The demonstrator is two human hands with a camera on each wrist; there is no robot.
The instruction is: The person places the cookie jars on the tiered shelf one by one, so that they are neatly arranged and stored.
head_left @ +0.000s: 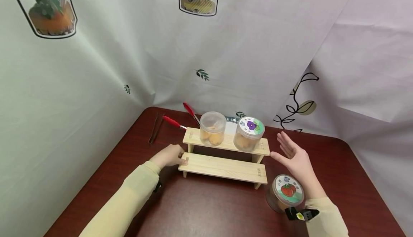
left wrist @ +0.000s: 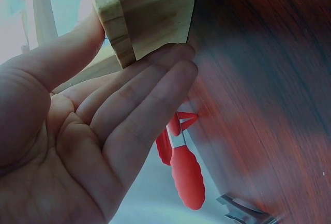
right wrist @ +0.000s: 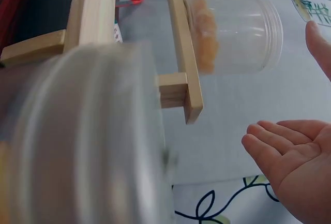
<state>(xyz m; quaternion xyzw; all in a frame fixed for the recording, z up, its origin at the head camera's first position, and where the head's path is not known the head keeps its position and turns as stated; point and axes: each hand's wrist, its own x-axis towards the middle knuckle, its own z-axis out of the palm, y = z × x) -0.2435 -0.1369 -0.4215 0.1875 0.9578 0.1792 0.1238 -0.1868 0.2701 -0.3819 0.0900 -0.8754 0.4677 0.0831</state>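
A two-step wooden rack (head_left: 222,167) stands on the table. My left hand (head_left: 169,155) grips the left end of its lower step, thumb on top; in the left wrist view the fingers (left wrist: 150,94) reach along the other side of the board. On the upper step are a lidless clear jar (head_left: 213,129) with yellow-orange pieces inside and a jar (head_left: 248,134) whose lid shows a purple flower. My right hand (head_left: 297,160) is raised off the rack's right end, fingers extended, holding nothing. Below it stands a jar with a tomato lid (head_left: 288,191), blurred and close in the right wrist view.
Behind the rack lie red-handled tongs (head_left: 172,122) and a white plate (head_left: 231,126), partly hidden by the jars. Dark metal tongs (head_left: 155,129) lie at the table's back left. A white patterned cloth (head_left: 242,50) hangs along the back and sides.
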